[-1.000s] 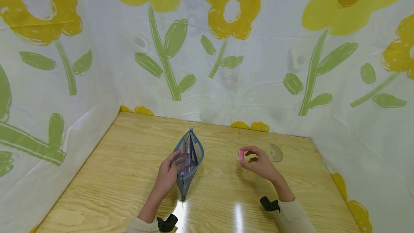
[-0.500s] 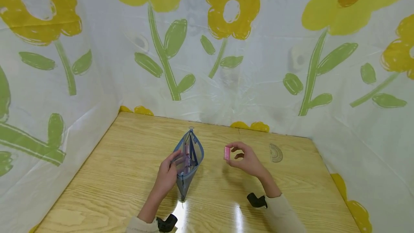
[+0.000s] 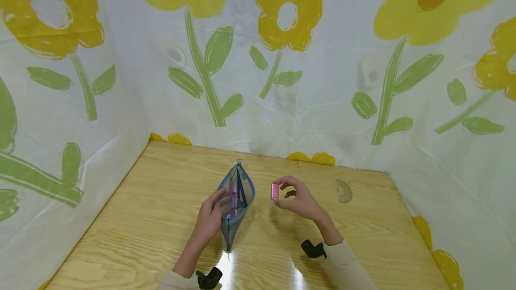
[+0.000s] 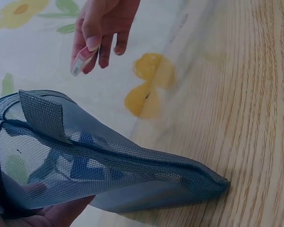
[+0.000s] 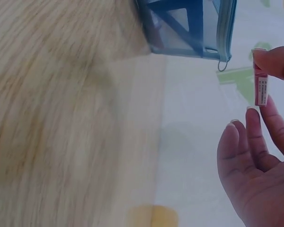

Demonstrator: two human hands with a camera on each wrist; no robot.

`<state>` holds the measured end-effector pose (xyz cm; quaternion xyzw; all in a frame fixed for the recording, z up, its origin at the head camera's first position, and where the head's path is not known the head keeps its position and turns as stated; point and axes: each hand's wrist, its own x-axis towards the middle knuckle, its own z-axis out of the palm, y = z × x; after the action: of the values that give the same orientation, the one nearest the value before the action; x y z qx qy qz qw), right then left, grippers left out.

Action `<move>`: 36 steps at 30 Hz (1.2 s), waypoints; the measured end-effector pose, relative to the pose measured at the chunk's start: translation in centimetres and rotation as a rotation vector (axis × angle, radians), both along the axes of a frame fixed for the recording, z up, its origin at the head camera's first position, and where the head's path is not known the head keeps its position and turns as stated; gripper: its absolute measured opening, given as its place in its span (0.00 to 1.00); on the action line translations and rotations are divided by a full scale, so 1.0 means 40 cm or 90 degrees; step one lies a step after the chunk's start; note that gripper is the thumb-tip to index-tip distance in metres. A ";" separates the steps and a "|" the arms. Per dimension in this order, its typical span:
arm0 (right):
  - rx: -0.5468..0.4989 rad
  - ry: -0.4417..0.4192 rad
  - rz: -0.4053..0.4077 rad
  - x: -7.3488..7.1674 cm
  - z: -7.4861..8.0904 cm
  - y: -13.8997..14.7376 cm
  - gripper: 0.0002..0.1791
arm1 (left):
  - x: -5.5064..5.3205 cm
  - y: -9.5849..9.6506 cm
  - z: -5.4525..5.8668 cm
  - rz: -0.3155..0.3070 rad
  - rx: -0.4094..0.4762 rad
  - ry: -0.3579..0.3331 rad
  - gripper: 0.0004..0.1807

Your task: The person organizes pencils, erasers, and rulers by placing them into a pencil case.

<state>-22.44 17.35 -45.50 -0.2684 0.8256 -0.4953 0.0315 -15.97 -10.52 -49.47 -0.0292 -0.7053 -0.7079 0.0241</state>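
A blue mesh pencil case [image 3: 230, 232] stands on the table with its zipped top spread open. My left hand [image 3: 206, 223] grips its left side, the fingers partly seen through the mesh. Inside are pink and purple items [image 3: 234, 199] and, in the right wrist view, a blue triangular shape [image 5: 195, 29]. To the right of the case, my right hand [image 3: 301, 201] pinches a small pink eraser [image 3: 275, 191] between thumb and index finger, above the table. A barcode label shows on the eraser [image 5: 261, 87] in the right wrist view; the other fingers are spread.
A clear protractor [image 3: 344, 191] lies on the wooden table [image 3: 133, 218], to the right of my right hand. White sheets [image 3: 322, 88] printed with yellow flowers hang round the table's back and sides.
My right hand has moved left with the eraser, away from the protractor and closer to the pencil case. My left hand and the case have stayed in place.
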 end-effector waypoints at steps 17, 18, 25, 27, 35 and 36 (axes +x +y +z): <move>0.008 0.018 0.022 -0.033 -0.024 -0.021 0.26 | 0.000 0.002 -0.005 0.001 0.006 0.004 0.28; 0.009 0.018 0.023 -0.033 -0.023 -0.022 0.26 | -0.001 0.003 -0.006 0.002 0.008 0.004 0.28; 0.003 0.022 0.027 -0.036 -0.012 -0.026 0.26 | -0.003 0.001 -0.004 0.001 -0.001 0.017 0.28; 0.003 0.021 0.028 -0.037 -0.010 -0.028 0.26 | -0.003 0.001 -0.004 0.001 -0.002 0.016 0.28; 0.008 0.025 0.030 -0.041 -0.013 -0.038 0.26 | -0.002 0.004 -0.003 -0.001 -0.002 0.017 0.28; 0.010 0.027 0.029 -0.042 -0.013 -0.039 0.27 | -0.003 0.004 -0.003 -0.001 -0.002 0.017 0.28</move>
<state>-24.11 15.78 -46.00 -0.2973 0.8235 -0.4825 0.0277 -16.11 -10.34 -49.59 -0.0395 -0.7057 -0.7066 0.0331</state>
